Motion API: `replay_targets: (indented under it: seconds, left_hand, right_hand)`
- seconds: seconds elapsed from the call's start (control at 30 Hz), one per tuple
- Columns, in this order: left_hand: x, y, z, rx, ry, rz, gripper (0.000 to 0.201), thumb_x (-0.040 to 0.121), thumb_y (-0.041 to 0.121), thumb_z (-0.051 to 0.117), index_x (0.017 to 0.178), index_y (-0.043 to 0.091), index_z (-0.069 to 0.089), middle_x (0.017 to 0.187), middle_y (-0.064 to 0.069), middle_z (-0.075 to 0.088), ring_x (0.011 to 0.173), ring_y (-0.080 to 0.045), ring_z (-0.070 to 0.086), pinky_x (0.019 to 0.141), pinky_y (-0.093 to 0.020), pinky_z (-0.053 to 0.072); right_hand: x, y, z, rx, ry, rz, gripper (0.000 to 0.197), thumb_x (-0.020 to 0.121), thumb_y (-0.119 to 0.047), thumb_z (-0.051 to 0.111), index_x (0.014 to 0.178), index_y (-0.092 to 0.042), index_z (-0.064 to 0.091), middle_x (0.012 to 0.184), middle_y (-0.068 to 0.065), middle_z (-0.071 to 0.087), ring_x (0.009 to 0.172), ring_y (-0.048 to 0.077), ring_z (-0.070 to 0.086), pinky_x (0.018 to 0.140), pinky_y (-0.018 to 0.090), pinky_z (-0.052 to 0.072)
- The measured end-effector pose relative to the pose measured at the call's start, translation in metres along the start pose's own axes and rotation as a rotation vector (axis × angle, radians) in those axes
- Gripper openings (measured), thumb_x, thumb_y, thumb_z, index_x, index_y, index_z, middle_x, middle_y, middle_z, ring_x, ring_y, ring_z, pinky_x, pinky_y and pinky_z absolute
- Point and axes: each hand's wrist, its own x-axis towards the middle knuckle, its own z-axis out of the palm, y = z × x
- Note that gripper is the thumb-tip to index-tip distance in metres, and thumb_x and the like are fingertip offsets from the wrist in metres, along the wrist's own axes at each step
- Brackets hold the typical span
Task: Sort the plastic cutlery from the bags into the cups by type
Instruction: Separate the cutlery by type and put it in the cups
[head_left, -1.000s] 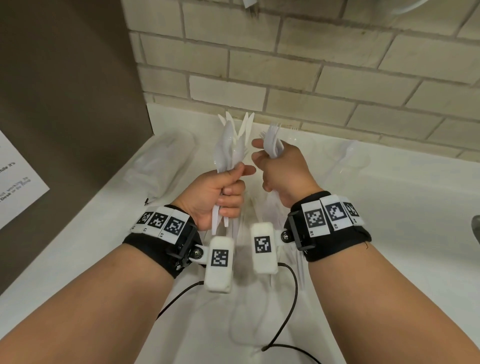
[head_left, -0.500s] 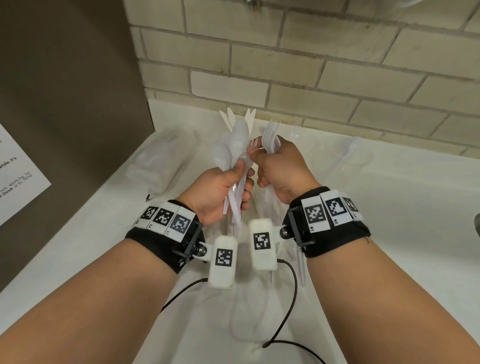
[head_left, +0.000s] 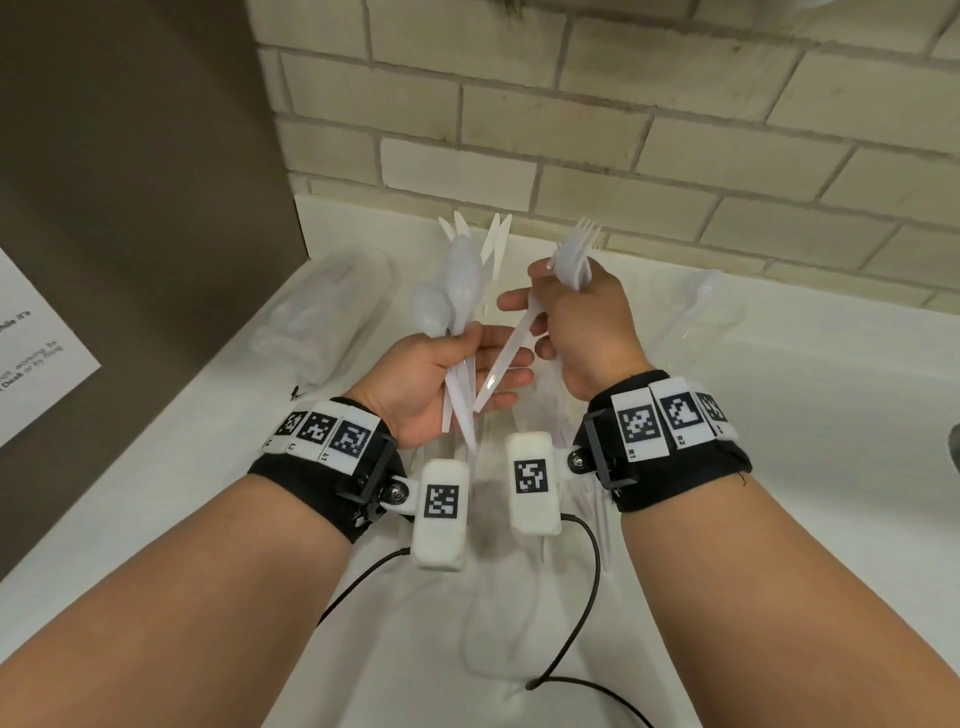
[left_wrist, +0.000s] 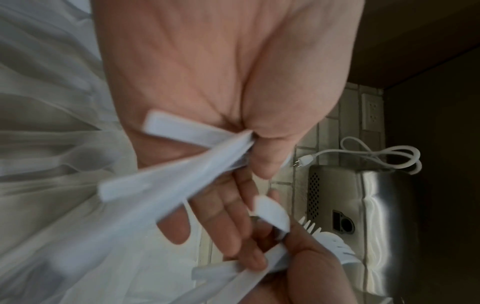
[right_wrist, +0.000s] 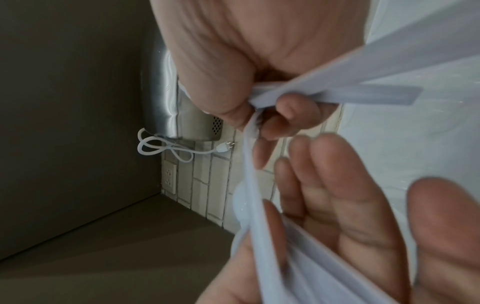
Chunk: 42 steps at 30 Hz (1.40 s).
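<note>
Sorting in progress above a white counter (head_left: 779, 467). The left hand (head_left: 436, 379) holds a mixed bundle of spoons and knives (head_left: 457, 291) upright, thumb pressing the handles into the palm while the fingers lie loosely extended. The right hand (head_left: 587, 322) is curled round a cluster of forks (head_left: 574, 257), tines up, 1 handle slanting down to the left fingers. The step in hand appears to be pulling forks out of the bundle. Next, the forks likely go to a clear cup (head_left: 701, 312) at right, which calls for a steady grip.
</note>
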Motion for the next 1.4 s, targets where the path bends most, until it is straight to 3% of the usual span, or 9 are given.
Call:
replay_targets:
  seconds: [0.13,0.2,0.33,0.47,0.57,0.77,1.0,1.17,1.4]
  left_hand:
    - [0.004,-0.003,0.001,0.106,0.166,0.058,0.019,0.099,0.019,0.046,0.09,0.01,0.06,0.079,-0.006,0.06,0.057,-0.015,0.062,0.06,-0.032,0.057]
    - [0.006,-0.004,0.001,0.231,0.253,0.073,0.018,0.096,0.026,0.054,0.087,0.011,0.056,0.067,-0.003,0.05,0.046,-0.013,0.046,0.048,-0.028,0.046]
    - [0.011,0.0,-0.001,0.354,0.3,0.097,0.018,0.093,0.029,0.059,0.08,0.02,0.049,0.059,0.005,0.038,0.045,-0.009,0.028,0.039,-0.02,0.026]
    - [0.02,0.004,0.006,0.288,0.281,0.048,0.013,0.093,0.01,0.052,0.105,0.012,0.057,0.066,0.001,0.039,0.051,-0.011,0.034,0.048,-0.027,0.027]
    - [0.031,0.002,0.008,0.348,0.257,0.054,0.017,0.093,0.003,0.047,0.104,0.01,0.058,0.073,-0.002,0.044,0.06,-0.014,0.042,0.059,-0.03,0.036]
    - [0.048,-0.002,0.0,0.706,0.222,0.143,0.011,0.099,0.026,0.043,0.099,0.018,0.051,0.084,-0.001,0.05,0.076,-0.014,0.051,0.078,-0.034,0.048]
    - [0.06,-0.008,-0.005,0.714,0.283,0.102,0.016,0.1,0.029,0.039,0.095,0.018,0.05,0.073,-0.004,0.056,0.07,-0.015,0.055,0.073,-0.027,0.041]
    - [0.062,-0.013,-0.002,0.623,0.267,0.064,0.014,0.1,0.03,0.042,0.091,0.022,0.05,0.078,0.0,0.054,0.077,-0.018,0.057,0.084,-0.034,0.046]
    - [0.054,-0.01,0.008,0.657,0.254,0.066,0.014,0.101,0.024,0.04,0.094,0.017,0.051,0.077,-0.003,0.055,0.072,-0.015,0.057,0.074,-0.027,0.043]
  right_hand:
    - [0.007,-0.005,-0.01,0.09,0.061,-0.04,0.012,0.098,-0.013,0.044,0.104,-0.018,0.053,0.068,0.004,0.057,0.055,0.021,0.06,0.054,0.031,0.052]
    - [0.017,-0.011,-0.021,0.144,0.099,-0.06,0.021,0.096,-0.005,0.042,0.108,-0.019,0.053,0.076,0.008,0.052,0.048,0.024,0.057,0.057,0.037,0.056]
    - [0.058,-0.024,-0.047,0.058,0.277,-0.15,0.032,0.091,-0.012,0.056,0.121,-0.016,0.047,0.091,0.008,0.055,0.055,0.017,0.045,0.048,0.026,0.043]
    - [0.096,-0.034,-0.054,0.052,0.343,-0.218,0.031,0.087,-0.012,0.062,0.115,-0.01,0.049,0.09,0.008,0.054,0.06,0.016,0.05,0.052,0.023,0.046]
    - [0.118,-0.031,-0.051,0.034,0.367,-0.307,0.017,0.091,-0.012,0.06,0.106,-0.014,0.051,0.082,0.003,0.056,0.066,0.019,0.051,0.055,0.022,0.049]
    - [0.152,0.008,-0.048,0.036,0.346,-0.241,0.019,0.088,-0.015,0.063,0.104,-0.02,0.054,0.082,-0.003,0.06,0.07,0.02,0.055,0.069,0.035,0.051]
    - [0.164,0.04,-0.058,-0.051,0.272,-0.028,0.026,0.075,-0.009,0.076,0.09,-0.022,0.059,0.098,0.005,0.067,0.084,0.021,0.061,0.082,0.036,0.052]
    - [0.164,0.035,-0.06,-0.085,0.245,-0.036,0.043,0.071,-0.005,0.081,0.11,-0.011,0.062,0.099,0.002,0.064,0.09,0.017,0.061,0.074,0.02,0.049]
    - [0.138,0.008,-0.066,-0.23,0.315,-0.149,0.049,0.08,-0.02,0.075,0.125,-0.011,0.058,0.13,0.001,0.059,0.121,0.012,0.053,0.105,0.03,0.043]
